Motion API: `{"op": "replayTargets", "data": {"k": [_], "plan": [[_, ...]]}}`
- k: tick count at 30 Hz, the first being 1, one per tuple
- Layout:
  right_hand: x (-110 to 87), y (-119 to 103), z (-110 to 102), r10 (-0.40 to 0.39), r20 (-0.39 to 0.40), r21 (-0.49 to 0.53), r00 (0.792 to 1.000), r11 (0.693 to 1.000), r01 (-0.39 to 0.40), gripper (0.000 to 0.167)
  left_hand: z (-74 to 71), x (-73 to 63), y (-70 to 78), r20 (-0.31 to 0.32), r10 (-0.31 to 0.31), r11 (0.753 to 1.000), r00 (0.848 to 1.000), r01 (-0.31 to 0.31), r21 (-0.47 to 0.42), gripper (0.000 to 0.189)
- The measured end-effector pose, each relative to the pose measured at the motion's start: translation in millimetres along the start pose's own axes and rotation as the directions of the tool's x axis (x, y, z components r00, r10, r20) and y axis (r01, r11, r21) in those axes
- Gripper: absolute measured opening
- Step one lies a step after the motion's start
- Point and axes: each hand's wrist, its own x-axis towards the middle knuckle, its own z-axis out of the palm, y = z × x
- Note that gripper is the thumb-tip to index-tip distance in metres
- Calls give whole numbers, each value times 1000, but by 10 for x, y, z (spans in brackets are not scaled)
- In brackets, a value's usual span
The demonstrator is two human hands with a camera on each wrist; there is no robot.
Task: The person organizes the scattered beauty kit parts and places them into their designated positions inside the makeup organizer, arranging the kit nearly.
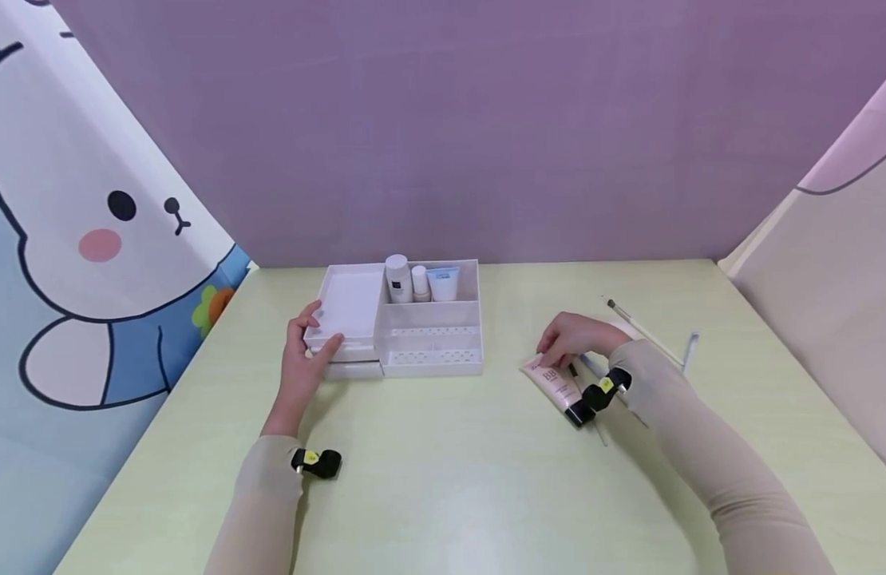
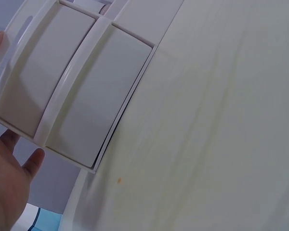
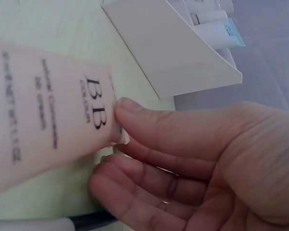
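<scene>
A white cosmetics organizer (image 1: 432,370) with front drawers stands at the back of the table. Its left front corner is held by my left hand (image 1: 302,355), thumb over the top and fingers along the side; the drawer fronts (image 2: 98,96) look closed. A white bottle (image 1: 397,279), a smaller white-capped bottle (image 1: 421,284) and a white-blue tube (image 1: 444,283) stand in its back compartment. To the right, my right hand (image 1: 575,335) pinches the flat end of a pink BB cream tube (image 1: 551,383) between thumb and fingers. The tube's black cap points toward me.
A thin brush (image 1: 640,329) and a pale stick-like item (image 1: 690,351) lie beyond the right forearm. More slender items lie partly hidden under that wrist, one a dark-and-light stick (image 3: 86,221). A purple wall (image 1: 529,144) rises behind the table.
</scene>
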Motion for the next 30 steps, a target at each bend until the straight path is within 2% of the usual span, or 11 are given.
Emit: {"op": "replayTargets", "data": {"k": [4,15,25,30], "plan": [[0,13,-8,-3,7,24,1000,1000,2,27,7,14,7,2,13,1000,1000,-13,-2,36],[9,31,-1,9,43,170,999,985,-16,18,-3,15,-13,1,-8,1000,1000,8,-11,37],[10,8,-31,-4,-63,225,998,974,18,20,1,12,-18,0,-22,1000,1000,22,-2,35],[-13,-25,-34,-17,-102,246,995,968,42,22,-3,16,-31,3,-10,1000,1000,10,0,36]]}}
